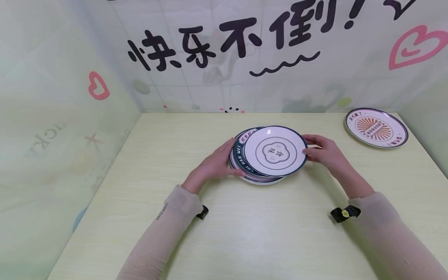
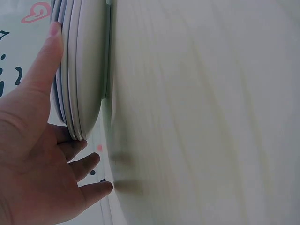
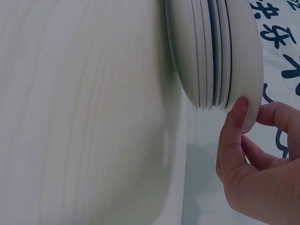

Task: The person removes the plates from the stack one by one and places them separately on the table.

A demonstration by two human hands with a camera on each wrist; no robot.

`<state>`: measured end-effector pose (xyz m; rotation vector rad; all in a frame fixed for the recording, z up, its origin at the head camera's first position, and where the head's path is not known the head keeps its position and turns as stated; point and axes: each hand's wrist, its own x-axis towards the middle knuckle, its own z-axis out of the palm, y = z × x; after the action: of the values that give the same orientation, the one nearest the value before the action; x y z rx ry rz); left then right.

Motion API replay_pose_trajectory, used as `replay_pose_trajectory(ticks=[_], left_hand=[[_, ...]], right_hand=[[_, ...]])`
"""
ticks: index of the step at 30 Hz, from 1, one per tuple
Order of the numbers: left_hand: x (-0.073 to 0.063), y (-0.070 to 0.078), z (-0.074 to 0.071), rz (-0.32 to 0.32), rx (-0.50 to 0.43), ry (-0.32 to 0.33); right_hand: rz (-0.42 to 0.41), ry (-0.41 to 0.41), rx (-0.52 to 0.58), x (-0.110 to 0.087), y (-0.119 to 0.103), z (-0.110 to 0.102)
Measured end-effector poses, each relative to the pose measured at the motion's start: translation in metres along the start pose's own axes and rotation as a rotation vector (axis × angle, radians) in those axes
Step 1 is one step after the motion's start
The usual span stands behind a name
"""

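Observation:
Near the middle of the table, a stack of plates (image 1: 240,155) sits with smaller plates piled over a wider one. The top plate (image 1: 275,151) is white with a dark rim and a black emblem, and it is shifted right of those below. My right hand (image 1: 322,149) pinches this plate's right edge, thumb on one face and fingers on the other, as the right wrist view shows. On the opposite side, my left hand (image 1: 221,159) rests against the stack's rims with thumb and index finger spread. Its other fingers (image 2: 84,166) extend loosely below the rims in the left wrist view.
One separate plate (image 1: 374,128) with an orange sunburst print lies at the table's far right corner. The pale wood table (image 1: 245,233) ends at a printed back wall (image 1: 210,93), with another printed wall (image 1: 66,116) along the left.

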<state>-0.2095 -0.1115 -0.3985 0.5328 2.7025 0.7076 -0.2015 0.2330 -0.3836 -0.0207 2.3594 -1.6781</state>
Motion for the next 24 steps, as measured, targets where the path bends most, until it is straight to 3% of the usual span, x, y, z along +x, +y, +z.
replay_pose_trajectory(ticks=[9,17,24], left_hand=[[-0.0003,-0.0014,0.0007,0.001,-0.013,0.003],[0.0006,-0.0019,0.0013,0.003,-0.013,0.004],[0.0004,-0.0008,0.0003,0.000,-0.012,-0.002]], right_hand=[[0.008,-0.001,0.023,-0.0029,0.0003,-0.0040],[0.078,-0.029,0.049,-0.0066,-0.0068,-0.0031],[0.097,-0.029,0.145,-0.0102,-0.0086,-0.0062]])
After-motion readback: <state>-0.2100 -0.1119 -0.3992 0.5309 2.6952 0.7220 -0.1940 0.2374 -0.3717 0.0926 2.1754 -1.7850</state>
